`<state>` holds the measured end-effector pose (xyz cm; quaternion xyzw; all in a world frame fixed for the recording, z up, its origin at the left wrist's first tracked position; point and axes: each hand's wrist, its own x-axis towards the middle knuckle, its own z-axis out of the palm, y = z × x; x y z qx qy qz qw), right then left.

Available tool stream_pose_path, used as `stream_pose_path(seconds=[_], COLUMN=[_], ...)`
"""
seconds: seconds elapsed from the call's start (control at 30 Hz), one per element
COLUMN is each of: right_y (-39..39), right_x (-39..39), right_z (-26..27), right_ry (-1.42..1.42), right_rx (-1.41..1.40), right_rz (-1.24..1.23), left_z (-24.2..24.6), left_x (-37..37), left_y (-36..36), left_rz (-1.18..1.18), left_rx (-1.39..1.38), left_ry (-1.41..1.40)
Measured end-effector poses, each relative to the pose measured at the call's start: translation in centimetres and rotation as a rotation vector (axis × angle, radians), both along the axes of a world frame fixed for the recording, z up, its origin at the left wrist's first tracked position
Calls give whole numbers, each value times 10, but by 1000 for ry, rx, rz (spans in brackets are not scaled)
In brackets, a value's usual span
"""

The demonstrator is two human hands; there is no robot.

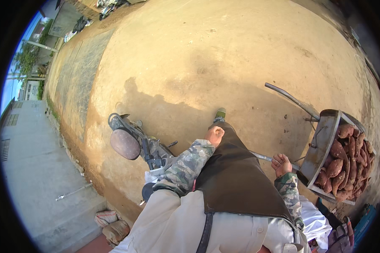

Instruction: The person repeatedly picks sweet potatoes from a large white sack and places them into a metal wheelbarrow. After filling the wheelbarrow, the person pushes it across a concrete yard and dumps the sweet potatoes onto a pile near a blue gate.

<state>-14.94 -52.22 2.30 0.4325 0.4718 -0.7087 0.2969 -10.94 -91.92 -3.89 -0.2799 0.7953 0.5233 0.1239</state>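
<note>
My left hand (pixel 214 136) hangs over the upper part of a dark apron (pixel 237 177), its fingers curled and nothing seen in them. The sleeve is camouflage cloth. My right hand (pixel 281 164) is palm up with bent fingers, beside a metal handle bar (pixel 261 156) of a cart; whether it touches the bar I cannot tell. The metal cart (pixel 324 142) at the right holds a heap of reddish sweet potatoes (pixel 351 158). A second handle bar (pixel 291 98) sticks out above. One green shoe (pixel 221 112) shows beyond the apron.
A parked motorbike or scooter with a round-topped seat (pixel 125 144) stands close on the left. Filled sacks (pixel 115 231) lie by the grey wall (pixel 50 164). White plastic (pixel 313 221) and a blue case (pixel 365 224) are at the lower right. Concrete ground (pixel 209 47) stretches ahead.
</note>
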Motion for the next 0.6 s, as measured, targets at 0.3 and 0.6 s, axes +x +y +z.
stream_pose_path(seconds=[0.3,0.6], right_y=[-146,-261], right_x=[-41,-45], right_z=[-63,-123], right_ry=[-72,-311], right_rx=[154,268], right_rz=[-689,-1119], left_z=[-59,-65], left_x=[-262,-522], left_y=[-191,-128], left_rz=[-655,-921], left_rx=[17,-194], left_ry=[-178,-810])
